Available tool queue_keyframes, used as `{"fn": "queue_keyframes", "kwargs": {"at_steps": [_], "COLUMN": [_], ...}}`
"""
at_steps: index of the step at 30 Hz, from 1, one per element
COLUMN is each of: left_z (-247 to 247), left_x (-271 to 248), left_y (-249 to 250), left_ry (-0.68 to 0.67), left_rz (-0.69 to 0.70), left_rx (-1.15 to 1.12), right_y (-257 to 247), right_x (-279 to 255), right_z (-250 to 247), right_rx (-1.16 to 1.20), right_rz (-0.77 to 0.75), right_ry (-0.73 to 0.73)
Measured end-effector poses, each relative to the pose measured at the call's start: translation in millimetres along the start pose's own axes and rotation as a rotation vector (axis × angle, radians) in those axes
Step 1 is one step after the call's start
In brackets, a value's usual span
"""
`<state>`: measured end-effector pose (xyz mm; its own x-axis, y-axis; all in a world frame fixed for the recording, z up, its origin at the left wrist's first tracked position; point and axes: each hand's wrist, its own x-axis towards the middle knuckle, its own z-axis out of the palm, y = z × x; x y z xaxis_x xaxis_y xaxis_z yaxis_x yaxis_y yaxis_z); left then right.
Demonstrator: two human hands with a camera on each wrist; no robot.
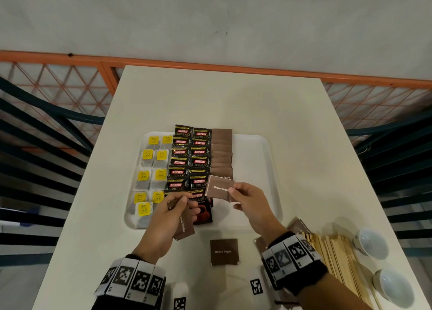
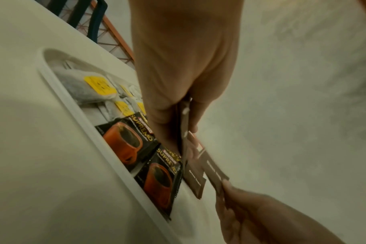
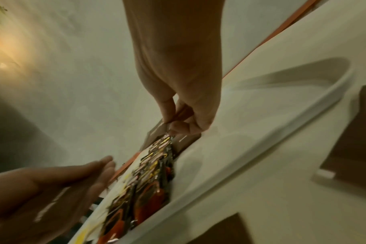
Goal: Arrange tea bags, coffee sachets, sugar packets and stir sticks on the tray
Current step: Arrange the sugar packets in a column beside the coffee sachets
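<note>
A brown sugar packet [image 1: 219, 188] is pinched by the right hand [image 1: 251, 204] above the tray [image 1: 257, 160]. More sugar packets [image 1: 183, 225] are gripped by the left hand [image 1: 171, 216], just beside the coffee sachets [image 1: 190, 160].

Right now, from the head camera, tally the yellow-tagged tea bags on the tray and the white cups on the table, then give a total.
yellow-tagged tea bags: 9
white cups: 2
total: 11

Overhead head view; close wrist views
</note>
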<state>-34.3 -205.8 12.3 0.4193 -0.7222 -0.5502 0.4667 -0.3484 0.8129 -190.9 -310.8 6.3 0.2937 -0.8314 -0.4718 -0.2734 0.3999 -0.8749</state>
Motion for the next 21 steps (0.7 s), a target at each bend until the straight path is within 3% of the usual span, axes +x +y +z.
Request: {"fn": "queue_keyframes", "kwargs": {"at_steps": [9, 16, 21], "left_z": [-9.0, -6.6, -4.8], "left_x": [-3.0, -5.3, -3.4], "left_y": [5.9, 14.3, 16.4], "left_ry": [0.030, -0.093, -0.214], "left_rz": [-0.105, -0.204, -0.197], "left_rx": [-0.074, -0.212, -0.231], "right_y": [10.4, 11.4, 12.7], "right_x": [31.7, 41.9, 38.9], "right_z": [-8.5, -2.8, -2.2], "right_rx": [-0.187, -0.315, -0.331], "right_rz": [0.032, -0.052, -0.085], "right_ry": [0.089, 0.173, 0.195]}}
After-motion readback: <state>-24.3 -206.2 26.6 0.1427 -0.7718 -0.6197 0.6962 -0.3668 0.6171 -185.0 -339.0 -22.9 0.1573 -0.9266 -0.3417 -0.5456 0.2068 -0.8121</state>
